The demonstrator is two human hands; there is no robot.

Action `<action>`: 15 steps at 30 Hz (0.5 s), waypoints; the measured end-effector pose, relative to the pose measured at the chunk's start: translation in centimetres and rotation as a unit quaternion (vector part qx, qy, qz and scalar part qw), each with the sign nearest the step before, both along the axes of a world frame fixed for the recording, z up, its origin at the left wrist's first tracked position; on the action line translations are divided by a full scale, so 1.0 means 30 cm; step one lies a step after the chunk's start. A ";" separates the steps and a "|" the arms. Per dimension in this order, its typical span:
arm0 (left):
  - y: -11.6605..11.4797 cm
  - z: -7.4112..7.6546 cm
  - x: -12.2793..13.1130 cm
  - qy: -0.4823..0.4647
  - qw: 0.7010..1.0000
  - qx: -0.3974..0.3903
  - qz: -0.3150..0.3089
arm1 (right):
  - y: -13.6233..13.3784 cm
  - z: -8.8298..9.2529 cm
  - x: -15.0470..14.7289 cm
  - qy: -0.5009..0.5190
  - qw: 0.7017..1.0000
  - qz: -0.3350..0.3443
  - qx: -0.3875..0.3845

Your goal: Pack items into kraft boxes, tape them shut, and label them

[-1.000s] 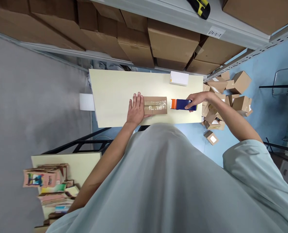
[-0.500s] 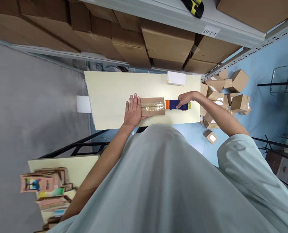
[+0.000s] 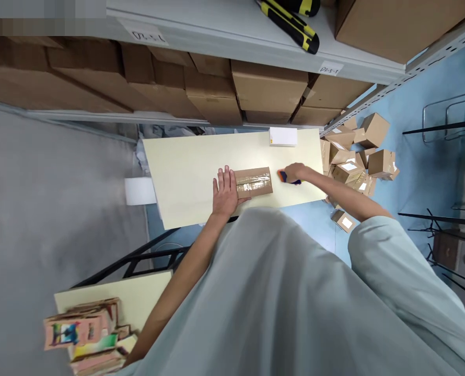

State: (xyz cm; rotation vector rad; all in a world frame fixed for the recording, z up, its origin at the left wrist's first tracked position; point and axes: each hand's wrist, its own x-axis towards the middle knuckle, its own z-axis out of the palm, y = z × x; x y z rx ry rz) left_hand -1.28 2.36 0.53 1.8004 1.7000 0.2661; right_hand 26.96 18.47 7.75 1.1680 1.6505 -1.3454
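Note:
A brown cardboard box (image 3: 255, 183) lies on the pale yellow tabletop (image 3: 193, 164), glossy clear tape running along its upper face. My left hand (image 3: 225, 196) lies flat on the box's left end, fingers stretched out and thumb along the near side. To the right of the box, and apart from it, my right hand (image 3: 295, 172) is closed around a tape dispenser (image 3: 282, 176) with an orange end and a dark blue body. Most of the dispenser is hidden by the fingers.
A small white box (image 3: 283, 137) sits at the table's far edge. Above hangs a shelf (image 3: 217, 34) bearing a yellow-black utility knife (image 3: 291, 26). Taped cartons (image 3: 374, 130) are piled on the floor at right. Flattened packaging (image 3: 79, 334) lies on a lower-left surface.
My right hand has drawn the tape dispenser away from the box's right end and turned it, widening the gap. The left hand stays on the box. The head view has shifted and tilted slightly.

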 end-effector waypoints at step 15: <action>-0.023 -0.063 -0.056 0.032 0.996 0.054 -0.058 | 0.154 0.608 -0.247 0.045 0.912 -0.014 0.408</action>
